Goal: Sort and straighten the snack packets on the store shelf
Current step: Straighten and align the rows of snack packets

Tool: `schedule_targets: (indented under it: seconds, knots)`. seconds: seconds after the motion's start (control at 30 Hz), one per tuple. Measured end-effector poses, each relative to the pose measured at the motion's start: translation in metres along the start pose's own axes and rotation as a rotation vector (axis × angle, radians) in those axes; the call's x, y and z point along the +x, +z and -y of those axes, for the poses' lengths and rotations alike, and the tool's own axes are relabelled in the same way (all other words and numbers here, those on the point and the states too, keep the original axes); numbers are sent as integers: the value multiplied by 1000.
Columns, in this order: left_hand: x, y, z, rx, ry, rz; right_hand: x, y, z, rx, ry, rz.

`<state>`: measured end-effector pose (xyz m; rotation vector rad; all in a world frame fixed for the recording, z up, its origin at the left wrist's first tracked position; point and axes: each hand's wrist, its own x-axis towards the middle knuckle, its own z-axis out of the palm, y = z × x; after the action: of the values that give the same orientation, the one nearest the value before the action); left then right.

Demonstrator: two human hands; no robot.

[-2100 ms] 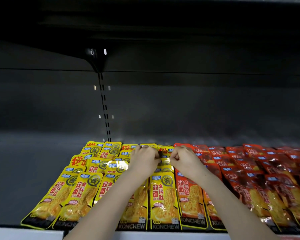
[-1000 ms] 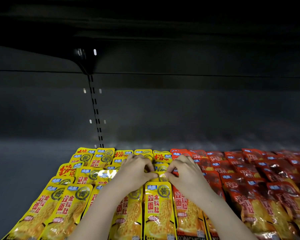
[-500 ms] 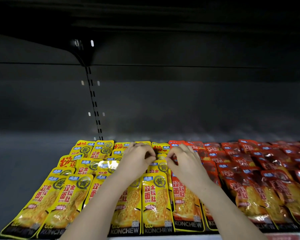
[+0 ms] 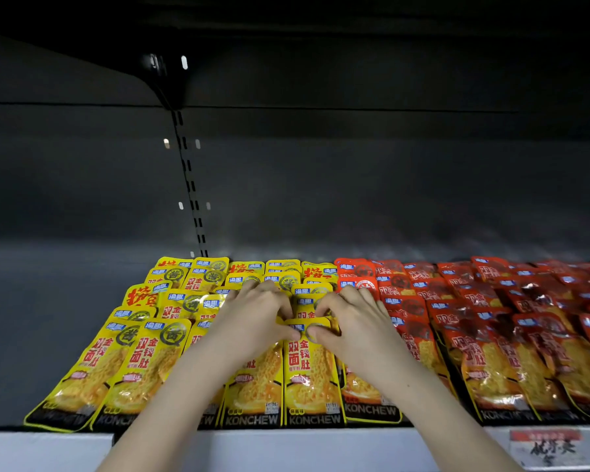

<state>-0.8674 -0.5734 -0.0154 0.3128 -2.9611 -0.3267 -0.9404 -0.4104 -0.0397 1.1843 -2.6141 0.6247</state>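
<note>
The left hand and right hand each pinch a top corner of one yellow packet. It lies between them, equally near both, and its long axis runs from the fingertips back under the wrists to the shelf front. It looks flat and glossy, with red lettering.

we see a dark back panel with a slotted upright strip running down it, a black bracket at its top, and a red-topped price label at lower right.
</note>
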Motion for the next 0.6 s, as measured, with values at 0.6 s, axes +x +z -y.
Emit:
schedule_targets:
  seconds: [0.6]
  knots:
    - [1,10,0,-183,55,-260,2,-1,-2,-9,100,-159]
